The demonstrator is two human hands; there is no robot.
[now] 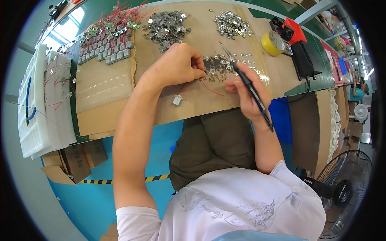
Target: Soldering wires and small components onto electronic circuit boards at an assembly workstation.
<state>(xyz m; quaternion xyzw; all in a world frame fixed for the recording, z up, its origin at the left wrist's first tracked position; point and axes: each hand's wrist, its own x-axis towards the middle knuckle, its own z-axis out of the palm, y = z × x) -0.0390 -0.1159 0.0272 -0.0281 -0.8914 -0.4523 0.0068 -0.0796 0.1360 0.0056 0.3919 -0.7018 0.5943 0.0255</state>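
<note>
My left hand (179, 64) is closed in a pinch low over the cardboard-covered table. What lies between its fingertips is hidden. A red wire (212, 90) trails from those fingertips toward the right. Just below them rests a small silvery motor (177, 100) with thin wires running up to the pinch. My right hand (246, 98) is closed round a black soldering iron (253, 93), its metal tip pointing up and left, away from the left fingertips. Between the hands, a dark patch with small metal pieces (217, 68) covers the cardboard.
Rows of motors (116, 56) with red wires and green boards stand at left. Behind lie a heap of metal tabs (167, 28) and a pile of shiny parts (232, 25). Yellow tape (272, 43) and a black corded device (303, 60) are at right; white trays (36, 104) far left.
</note>
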